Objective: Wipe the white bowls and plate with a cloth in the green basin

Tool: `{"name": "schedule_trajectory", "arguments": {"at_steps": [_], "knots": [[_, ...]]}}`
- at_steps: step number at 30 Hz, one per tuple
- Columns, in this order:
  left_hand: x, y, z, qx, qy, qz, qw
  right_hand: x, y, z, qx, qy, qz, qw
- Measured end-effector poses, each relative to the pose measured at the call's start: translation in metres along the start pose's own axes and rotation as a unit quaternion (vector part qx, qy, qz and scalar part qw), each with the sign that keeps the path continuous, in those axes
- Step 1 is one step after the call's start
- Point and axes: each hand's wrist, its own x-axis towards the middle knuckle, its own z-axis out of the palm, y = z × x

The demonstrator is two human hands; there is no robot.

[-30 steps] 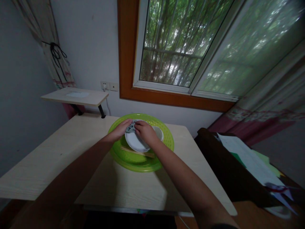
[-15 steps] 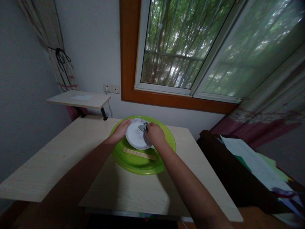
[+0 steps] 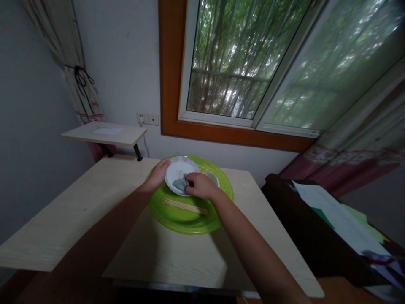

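Observation:
My left hand (image 3: 159,172) grips the left rim of a white plate (image 3: 179,169), which is tilted a little over a green tray (image 3: 190,229). A grey-green cloth (image 3: 180,183) is pinched in the fingers of my right hand (image 3: 200,185) and lies against the lower part of the plate. Part of a white bowl (image 3: 212,176) shows behind my right hand, on the tray. Several pale chopsticks (image 3: 185,206) lie side by side on the tray, in front of the plate.
The tray stands on a light wooden table (image 3: 186,257). A small raised shelf (image 3: 123,136) with a paper on it is at the back left. To the right is a dark piece of furniture (image 3: 294,219) with papers (image 3: 338,215) on top. A window (image 3: 234,63) is behind.
My right hand has moved the cloth down and left across the plate, from its upper right to its lower part. The plate has shifted slightly left, and more of the bowl shows.

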Motion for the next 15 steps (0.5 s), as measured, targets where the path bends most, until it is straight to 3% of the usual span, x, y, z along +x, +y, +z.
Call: {"name": "schedule_trajectory", "arguments": {"at_steps": [4,8,15], "knots": [[-0.001,0.004,0.002,0.017,0.002,-0.004,1.000,0.004,-0.002,0.007,0.110,0.017,-0.095,0.989],[-0.003,0.008,0.006,0.019,-0.029,-0.004,0.999,0.007,-0.008,0.012,0.178,0.054,-0.115,0.976],[-0.007,0.009,0.008,0.117,-0.067,0.004,0.991,0.014,-0.009,0.021,0.148,0.119,-0.170,0.967]]}}
